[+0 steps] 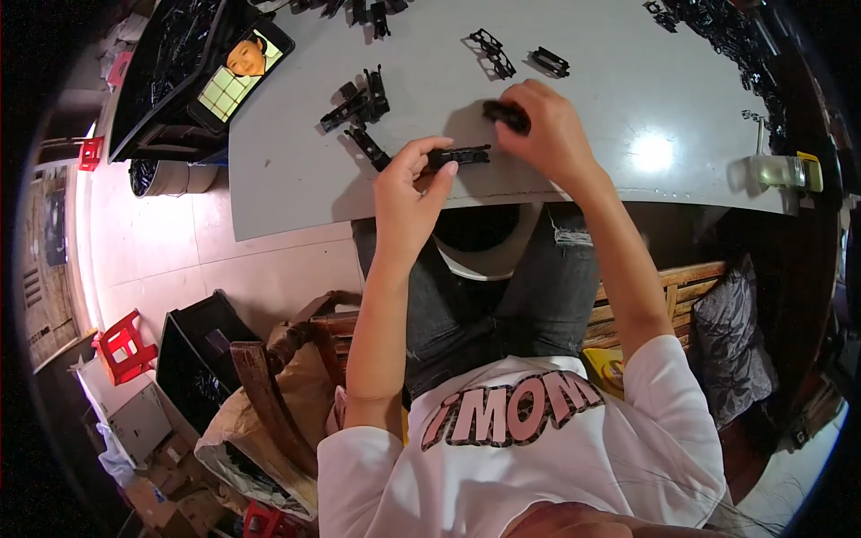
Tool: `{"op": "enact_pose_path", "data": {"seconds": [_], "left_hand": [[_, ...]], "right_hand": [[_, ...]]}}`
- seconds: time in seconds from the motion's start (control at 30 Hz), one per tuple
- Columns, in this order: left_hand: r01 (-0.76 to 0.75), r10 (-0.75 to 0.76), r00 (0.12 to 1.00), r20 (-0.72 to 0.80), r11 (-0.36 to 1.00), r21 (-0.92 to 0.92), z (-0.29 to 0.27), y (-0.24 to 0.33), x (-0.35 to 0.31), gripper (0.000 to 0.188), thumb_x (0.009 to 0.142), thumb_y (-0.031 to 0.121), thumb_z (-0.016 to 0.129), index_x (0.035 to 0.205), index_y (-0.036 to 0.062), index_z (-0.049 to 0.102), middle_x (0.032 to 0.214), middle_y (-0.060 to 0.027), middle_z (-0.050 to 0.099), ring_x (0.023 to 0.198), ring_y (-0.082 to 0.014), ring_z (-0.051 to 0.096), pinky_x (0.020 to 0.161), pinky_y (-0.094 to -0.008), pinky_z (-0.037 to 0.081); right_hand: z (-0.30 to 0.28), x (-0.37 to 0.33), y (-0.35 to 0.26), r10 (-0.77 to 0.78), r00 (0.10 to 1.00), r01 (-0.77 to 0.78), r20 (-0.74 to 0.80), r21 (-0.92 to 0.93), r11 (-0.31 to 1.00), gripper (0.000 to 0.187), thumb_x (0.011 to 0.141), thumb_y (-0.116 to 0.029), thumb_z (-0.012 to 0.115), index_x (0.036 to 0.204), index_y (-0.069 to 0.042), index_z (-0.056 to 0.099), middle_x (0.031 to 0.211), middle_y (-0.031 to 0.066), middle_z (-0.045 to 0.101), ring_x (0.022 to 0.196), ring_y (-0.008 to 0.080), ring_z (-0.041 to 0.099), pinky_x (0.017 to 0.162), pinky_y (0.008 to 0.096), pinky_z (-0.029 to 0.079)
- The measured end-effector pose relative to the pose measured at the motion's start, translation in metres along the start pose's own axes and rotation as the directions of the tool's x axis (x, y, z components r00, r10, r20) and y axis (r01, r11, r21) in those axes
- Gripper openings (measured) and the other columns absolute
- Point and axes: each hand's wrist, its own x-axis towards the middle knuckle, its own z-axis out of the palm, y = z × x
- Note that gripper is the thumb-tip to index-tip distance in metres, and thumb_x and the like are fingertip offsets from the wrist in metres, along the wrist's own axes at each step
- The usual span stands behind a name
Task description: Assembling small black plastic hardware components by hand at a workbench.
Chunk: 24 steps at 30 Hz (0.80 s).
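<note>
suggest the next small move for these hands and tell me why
Perhaps ease the right hand slightly toward the left hand: the left pinches a slim black slotted part whose free end points rightward, while the right grips a separate black part, still apart from it. That one is blurred, so I can't tell whether they fit together.

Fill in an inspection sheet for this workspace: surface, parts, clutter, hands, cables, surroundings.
Surface: grey tabletop, with a bright glare patch toward the right.
Job's things: slim black part in the left hand; dark part, blurred, in the right hand; loose black parts farther up the table.
Clutter: heap of black pieces at upper right; lit phone at upper left; clear container at right.
Hands: each closed on one part.
Cables: nothing seen.
Surroundings: black crate, red plastic stool and wooden chair at lower left.
</note>
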Motion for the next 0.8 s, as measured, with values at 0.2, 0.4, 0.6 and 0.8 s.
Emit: {"op": "enact_pose_path", "data": {"seconds": [0.2, 0.4, 0.6, 0.8], "left_hand": [[0.023, -0.023, 1.0, -0.007, 1.0, -0.013, -0.002, -0.005, 0.002, 0.022, 0.085, 0.001, 0.062, 0.107, -0.0004, 0.059, 0.08, -0.0023, 0.063, 0.074, -0.0049, 0.056, 0.066, -0.0192, 0.046], [-0.046, 0.052, 0.997, -0.05, 0.992, 0.118, 0.008, -0.007, 0.001, 0.025, 0.083, 0.001, 0.063, 0.108, -0.0019, 0.058, 0.086, -0.0046, 0.066, 0.077, -0.0069, 0.059, 0.066, -0.0211, 0.047], [0.035, -0.034, 0.999, 0.018, 0.997, -0.069, 0.003, 0.005, -0.005, 0.033, 0.082, 0.0, 0.065, 0.114, -0.0003, 0.056, 0.085, -0.0038, 0.062, 0.058, -0.0029, 0.051, 0.049, -0.0173, 0.039], [0.057, -0.04, 0.994, 0.102, 0.985, -0.164, -0.001, 0.008, -0.012, 0.04, 0.083, 0.0, 0.063, 0.122, 0.0011, 0.052, 0.085, -0.0033, 0.06, 0.05, -0.0023, 0.045, 0.041, -0.0171, 0.034]], "right_hand": [[-0.005, -0.015, -0.031, -0.164, 0.979, 0.138, 0.12, 0.199, 0.97, 0.029, 0.068, -0.002, 0.068, 0.096, -0.001, 0.06, 0.088, 0.01, 0.057, 0.074, 0.0259, 0.059, 0.066, 0.034, 0.049], [0.01, -0.026, -0.039, -0.314, 0.949, 0.316, 0.042, -0.059, 0.947, 0.032, 0.068, -0.004, 0.071, 0.098, 0.0, 0.06, 0.098, 0.0116, 0.055, 0.076, 0.0262, 0.059, 0.066, 0.0338, 0.049], [-0.002, -0.033, -0.03, 0.054, 0.989, -0.099, 0.135, 0.347, 0.933, 0.03, 0.07, -0.011, 0.077, 0.09, 0.003, 0.06, 0.085, 0.0072, 0.057, 0.066, 0.014, 0.055, 0.058, 0.0268, 0.045], [0.0, -0.039, -0.03, 0.06, 0.973, -0.149, 0.223, 0.41, 0.9, 0.03, 0.072, -0.016, 0.08, 0.083, 0.002, 0.058, 0.072, 0.0009, 0.055, 0.064, 0.0054, 0.049, 0.055, 0.0223, 0.041]]}}
